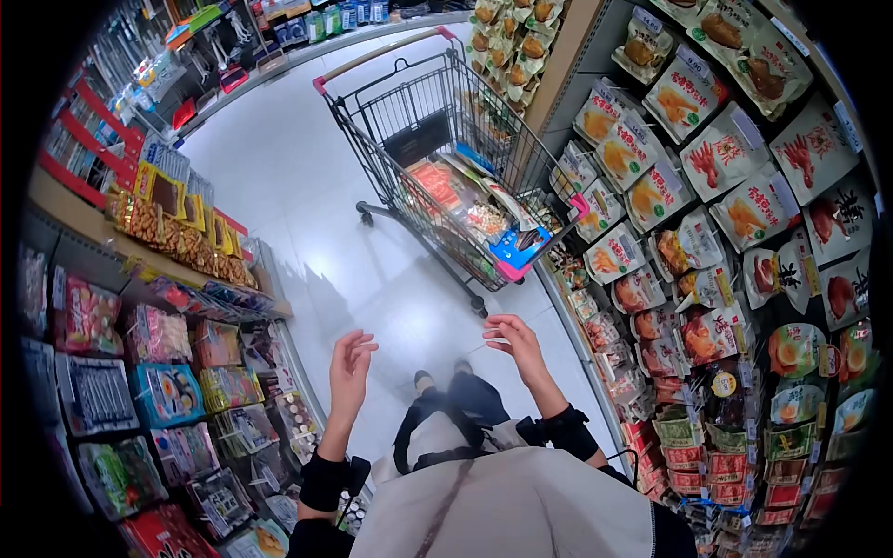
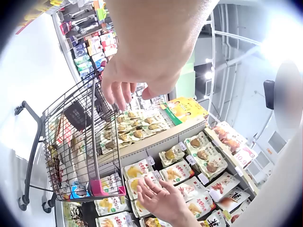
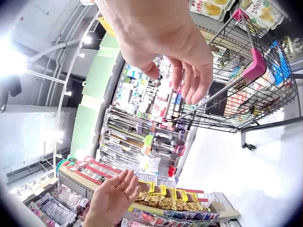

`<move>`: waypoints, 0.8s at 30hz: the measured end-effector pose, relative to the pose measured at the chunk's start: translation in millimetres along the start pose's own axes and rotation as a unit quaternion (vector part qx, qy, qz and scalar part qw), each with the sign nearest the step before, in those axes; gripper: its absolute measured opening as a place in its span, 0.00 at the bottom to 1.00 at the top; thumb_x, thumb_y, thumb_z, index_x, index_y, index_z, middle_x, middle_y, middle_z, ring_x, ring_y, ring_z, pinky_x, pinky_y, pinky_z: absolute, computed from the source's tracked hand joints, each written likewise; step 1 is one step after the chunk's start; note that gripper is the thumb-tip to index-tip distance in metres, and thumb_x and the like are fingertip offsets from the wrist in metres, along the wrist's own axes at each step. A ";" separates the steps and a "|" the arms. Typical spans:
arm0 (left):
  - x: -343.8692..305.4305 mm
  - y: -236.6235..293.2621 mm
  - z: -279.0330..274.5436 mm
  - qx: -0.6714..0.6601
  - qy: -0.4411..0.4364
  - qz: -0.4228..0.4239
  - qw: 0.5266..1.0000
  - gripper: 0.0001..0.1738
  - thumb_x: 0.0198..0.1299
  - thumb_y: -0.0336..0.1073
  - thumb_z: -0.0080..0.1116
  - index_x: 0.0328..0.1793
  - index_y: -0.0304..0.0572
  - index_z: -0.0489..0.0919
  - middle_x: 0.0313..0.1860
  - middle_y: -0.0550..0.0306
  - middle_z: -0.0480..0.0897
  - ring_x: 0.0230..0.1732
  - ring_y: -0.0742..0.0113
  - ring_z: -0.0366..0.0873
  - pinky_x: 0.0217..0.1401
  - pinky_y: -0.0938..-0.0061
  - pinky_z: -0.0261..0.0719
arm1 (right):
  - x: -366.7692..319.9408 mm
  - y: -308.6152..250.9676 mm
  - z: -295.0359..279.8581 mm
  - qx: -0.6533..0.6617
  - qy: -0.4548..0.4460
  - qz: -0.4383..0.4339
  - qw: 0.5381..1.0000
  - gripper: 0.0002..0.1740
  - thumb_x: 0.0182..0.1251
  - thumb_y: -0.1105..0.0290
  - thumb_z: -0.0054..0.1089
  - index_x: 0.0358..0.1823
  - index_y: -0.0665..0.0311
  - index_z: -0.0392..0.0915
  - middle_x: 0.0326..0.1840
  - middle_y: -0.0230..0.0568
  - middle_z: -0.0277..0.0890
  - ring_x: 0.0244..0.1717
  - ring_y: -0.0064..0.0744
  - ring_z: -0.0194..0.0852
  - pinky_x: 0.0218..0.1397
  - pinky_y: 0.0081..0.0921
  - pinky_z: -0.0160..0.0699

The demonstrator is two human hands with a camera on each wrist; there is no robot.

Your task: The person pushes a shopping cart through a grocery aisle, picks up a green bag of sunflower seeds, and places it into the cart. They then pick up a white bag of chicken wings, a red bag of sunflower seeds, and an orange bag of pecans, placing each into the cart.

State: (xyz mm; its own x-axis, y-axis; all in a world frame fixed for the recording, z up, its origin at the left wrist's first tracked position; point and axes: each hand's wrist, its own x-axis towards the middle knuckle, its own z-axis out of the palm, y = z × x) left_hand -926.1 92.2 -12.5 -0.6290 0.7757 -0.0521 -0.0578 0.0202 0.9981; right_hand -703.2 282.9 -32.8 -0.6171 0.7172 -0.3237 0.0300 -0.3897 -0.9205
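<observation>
Both hands are held out in front of the body, apart from each other, with nothing in them. The left hand (image 1: 350, 370) has loosely bent fingers and is nearest the left shelf's side of the aisle. Fingers relaxed, the right hand (image 1: 518, 348) is raised just short of the shopping cart (image 1: 423, 158). In the right wrist view the right hand (image 3: 165, 52) overlaps the cart's edge. Inside the cart lie several packages, among them a blue packet (image 1: 521, 245) and a red-and-white pack (image 1: 435, 184).
On the right, a shelf of hanging food pouches (image 1: 726, 153) runs along the aisle. Snack bags (image 1: 172, 209) and small packaged goods line the left shelf. Pale floor tiles (image 1: 270, 158) lie between them, and more racks (image 1: 339, 20) stand at the far end.
</observation>
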 end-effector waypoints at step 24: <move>287.8 8.1 78.6 0.092 -0.116 -0.025 0.989 0.15 0.60 0.29 0.47 0.54 0.36 0.66 0.47 0.52 0.75 0.46 0.69 0.74 0.51 0.77 0.69 | 247.7 -36.6 -84.6 0.079 0.111 0.029 0.990 0.14 0.65 0.65 0.44 0.47 0.65 0.69 0.44 0.39 0.73 0.42 0.28 0.73 0.45 0.24 0.72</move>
State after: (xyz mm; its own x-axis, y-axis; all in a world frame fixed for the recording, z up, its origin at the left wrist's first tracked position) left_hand -1046.7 365.2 -16.9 -0.4334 0.8939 -0.1142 0.0717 0.1605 0.9844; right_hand -790.6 523.7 -97.8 -0.4296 0.7936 -0.4309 -0.0749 -0.5068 -0.8588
